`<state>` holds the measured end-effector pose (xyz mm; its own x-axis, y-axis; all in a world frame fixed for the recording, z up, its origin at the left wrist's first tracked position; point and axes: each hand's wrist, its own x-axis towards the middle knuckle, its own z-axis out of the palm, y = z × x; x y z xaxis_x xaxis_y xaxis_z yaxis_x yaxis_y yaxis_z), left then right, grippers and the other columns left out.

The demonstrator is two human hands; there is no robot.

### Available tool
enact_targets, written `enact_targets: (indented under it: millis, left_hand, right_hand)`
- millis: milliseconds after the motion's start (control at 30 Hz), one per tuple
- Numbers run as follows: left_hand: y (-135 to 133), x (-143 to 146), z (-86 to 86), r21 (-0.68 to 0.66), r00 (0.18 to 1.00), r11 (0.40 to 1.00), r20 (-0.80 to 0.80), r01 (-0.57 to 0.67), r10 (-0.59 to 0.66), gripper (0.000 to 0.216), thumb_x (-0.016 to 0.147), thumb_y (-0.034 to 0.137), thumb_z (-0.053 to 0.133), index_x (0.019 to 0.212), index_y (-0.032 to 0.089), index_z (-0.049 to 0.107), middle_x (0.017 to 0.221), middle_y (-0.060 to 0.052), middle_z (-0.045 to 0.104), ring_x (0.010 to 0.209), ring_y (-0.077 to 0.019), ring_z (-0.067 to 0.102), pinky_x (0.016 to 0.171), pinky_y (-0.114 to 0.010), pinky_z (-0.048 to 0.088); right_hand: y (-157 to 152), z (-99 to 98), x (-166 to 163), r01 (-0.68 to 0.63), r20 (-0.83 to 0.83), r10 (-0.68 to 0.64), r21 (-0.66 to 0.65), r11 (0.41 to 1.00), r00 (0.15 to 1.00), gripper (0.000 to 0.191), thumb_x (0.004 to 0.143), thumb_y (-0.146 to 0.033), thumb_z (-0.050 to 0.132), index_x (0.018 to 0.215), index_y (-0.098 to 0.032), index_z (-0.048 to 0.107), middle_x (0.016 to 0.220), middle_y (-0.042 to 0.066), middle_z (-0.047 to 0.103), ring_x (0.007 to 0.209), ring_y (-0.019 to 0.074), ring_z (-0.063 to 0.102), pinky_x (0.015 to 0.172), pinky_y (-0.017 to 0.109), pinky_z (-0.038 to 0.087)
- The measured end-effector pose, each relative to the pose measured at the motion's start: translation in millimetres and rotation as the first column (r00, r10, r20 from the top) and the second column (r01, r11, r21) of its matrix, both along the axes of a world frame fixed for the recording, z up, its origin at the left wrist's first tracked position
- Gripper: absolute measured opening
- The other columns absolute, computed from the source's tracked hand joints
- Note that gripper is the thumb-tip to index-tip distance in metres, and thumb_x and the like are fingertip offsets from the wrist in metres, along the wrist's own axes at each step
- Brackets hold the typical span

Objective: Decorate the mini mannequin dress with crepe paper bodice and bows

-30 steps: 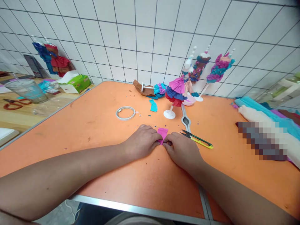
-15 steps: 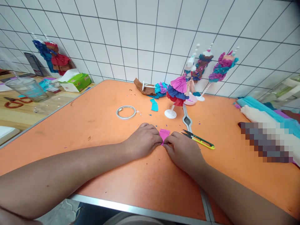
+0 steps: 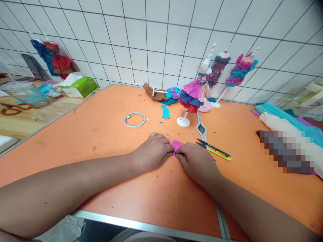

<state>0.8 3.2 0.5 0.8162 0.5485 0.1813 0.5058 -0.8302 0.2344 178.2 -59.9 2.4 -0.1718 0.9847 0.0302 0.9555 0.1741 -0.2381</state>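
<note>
Between my two hands is a small piece of pink crepe paper, its near edge pinched from both sides just above the table. My left hand is closed on its left side, the fingertips pressed together. From the right, my right hand pinches it with thumb and index finger. Thread snips with a yellow and dark green handle lie just beyond my right hand. A small mannequin in a layered pink, blue and red paper skirt stands on a white base behind the paper.
A tape roll and a teal paper scrap lie on the orange table. Against the tiled wall are more dressed figures. Rolled crepe paper lies at the right. On the left table are a tissue pack and scissors.
Both hands stay in nearly the same place, still pinching the pink crepe paper. The paper's far edge now tilts slightly to the right. The camera view has shifted a little.
</note>
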Motion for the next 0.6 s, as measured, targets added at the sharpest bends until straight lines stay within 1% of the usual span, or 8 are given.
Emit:
enact_targets:
  millis: [100, 167, 267, 433, 600]
  left_hand:
    - [0.8, -0.1, -1.1, 0.047, 1.0, 0.999, 0.014, 0.026, -0.027, 0.022, 0.093, 0.027, 0.051, 0.09, 0.023, 0.073, 0.09, -0.004, 0.067, 0.092, -0.0195, 0.056, 0.082, -0.034, 0.038]
    - [1.6, -0.5, -1.9, 0.079, 0.998, 0.995, 0.025, 0.059, -0.062, 0.022, 0.093, 0.028, 0.051, 0.091, 0.022, 0.073, 0.094, -0.005, 0.068, 0.096, -0.0201, 0.056, 0.084, -0.034, 0.038]
    - [1.8, -1.0, -2.4, 0.105, 0.996, 0.991, 0.008, 0.087, -0.088, 0.023, 0.094, 0.028, 0.05, 0.094, 0.022, 0.072, 0.09, -0.004, 0.07, 0.097, -0.0204, 0.056, 0.087, -0.035, 0.037]
    - [-0.4, -1.1, -1.2, 0.108, 0.999, 0.993, 0.015, 0.036, -0.037, 0.023, 0.094, 0.029, 0.05, 0.091, 0.024, 0.072, 0.084, -0.003, 0.071, 0.092, -0.0186, 0.059, 0.089, -0.037, 0.033]
    - [0.0, -0.6, -2.0, 0.055, 1.0, 0.998, 0.026, 0.013, -0.014, 0.022, 0.094, 0.029, 0.05, 0.095, 0.023, 0.071, 0.083, -0.003, 0.069, 0.087, -0.0174, 0.059, 0.086, -0.035, 0.034]
  right_hand:
    - [-0.9, -0.7, -0.9, -0.027, 0.032, 0.025, 0.038, 0.999, 0.999, 0.022, 0.094, -0.026, 0.047, 0.087, -0.023, 0.068, 0.089, 0.002, 0.063, 0.082, 0.0154, 0.056, 0.063, 0.027, 0.032]
    - [-1.1, -1.4, -1.0, -0.036, 0.052, 0.034, 0.044, 0.998, 0.998, 0.022, 0.094, -0.026, 0.046, 0.087, -0.023, 0.067, 0.087, 0.002, 0.063, 0.082, 0.0158, 0.056, 0.063, 0.027, 0.031]
    - [-0.8, -1.7, -0.3, -0.023, 0.058, 0.021, 0.021, 1.0, 0.998, 0.017, 0.094, -0.027, 0.048, 0.09, -0.023, 0.065, 0.082, 0.0, 0.064, 0.079, 0.016, 0.056, 0.061, 0.027, 0.03]
    - [1.3, 0.1, 0.5, 0.008, 0.003, -0.008, -0.024, 1.0, 1.0, 0.016, 0.093, -0.029, 0.05, 0.091, -0.025, 0.066, 0.083, 0.0, 0.065, 0.081, 0.0156, 0.058, 0.062, 0.026, 0.032]
    - [1.9, 1.3, -0.6, 0.008, 0.006, -0.008, -0.028, 1.0, 1.0, 0.02, 0.093, -0.028, 0.049, 0.087, -0.023, 0.068, 0.082, 0.001, 0.064, 0.081, 0.0158, 0.058, 0.064, 0.027, 0.033]
